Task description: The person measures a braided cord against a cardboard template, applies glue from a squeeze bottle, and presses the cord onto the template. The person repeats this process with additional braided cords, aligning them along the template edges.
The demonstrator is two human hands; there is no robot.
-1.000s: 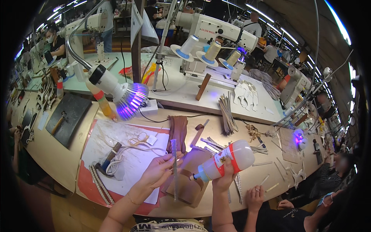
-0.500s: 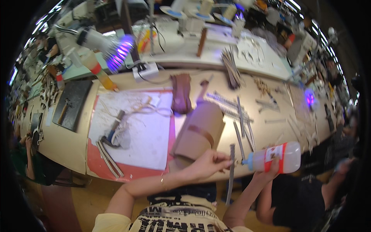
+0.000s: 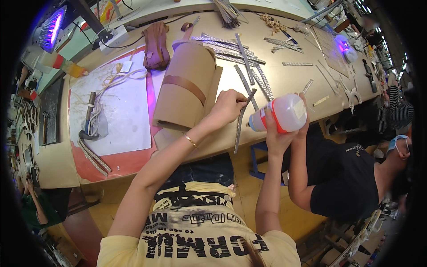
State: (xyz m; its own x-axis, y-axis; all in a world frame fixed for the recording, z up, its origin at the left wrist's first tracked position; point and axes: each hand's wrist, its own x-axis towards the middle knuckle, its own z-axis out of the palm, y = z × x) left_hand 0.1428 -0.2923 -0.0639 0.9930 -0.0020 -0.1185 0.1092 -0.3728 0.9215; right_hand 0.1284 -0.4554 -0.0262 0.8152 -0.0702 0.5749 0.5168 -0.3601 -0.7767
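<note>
- The workbench [image 3: 53,160] carries a tan leather roll [image 3: 189,84] banded by 1 brown strap, standing just left of both hands.
- The squeeze bottle [image 3: 284,113], clear with a red band, lies sideways right of the roll; the right hand [image 3: 278,138] wraps it from below.
- The thin strip [image 3: 242,120] hangs between roll and bottle, its upper end pinched by the left hand [image 3: 227,107].
</note>
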